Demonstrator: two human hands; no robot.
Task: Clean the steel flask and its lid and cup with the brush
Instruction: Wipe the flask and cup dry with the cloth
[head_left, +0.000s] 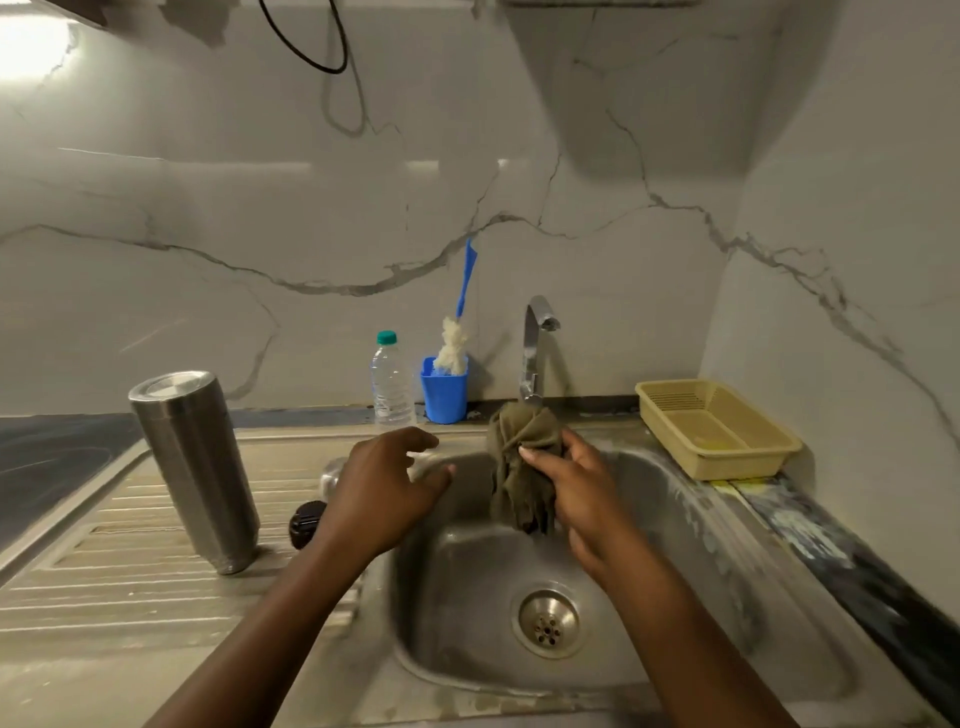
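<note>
Gripping a bunched olive-green rag (524, 462) in our right hand (576, 493) over the steel sink (467, 623), left hand (384, 488) open and empty, tall steel flask (195, 467) at 9 o'clock, blue-handled brush (457, 338) at 12 untouched, so we're likely still prepping; next, reach for it.

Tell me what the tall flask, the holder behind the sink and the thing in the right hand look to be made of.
Tall cylindrical flask: brushed steel, judging by its dull grey sheen.
Small blue holder cup: apparently moulded plastic, with an even, glossy colour.
Olive-green rag in the right hand: woven cloth, since it bunches and hangs limp; probably wet.
</note>
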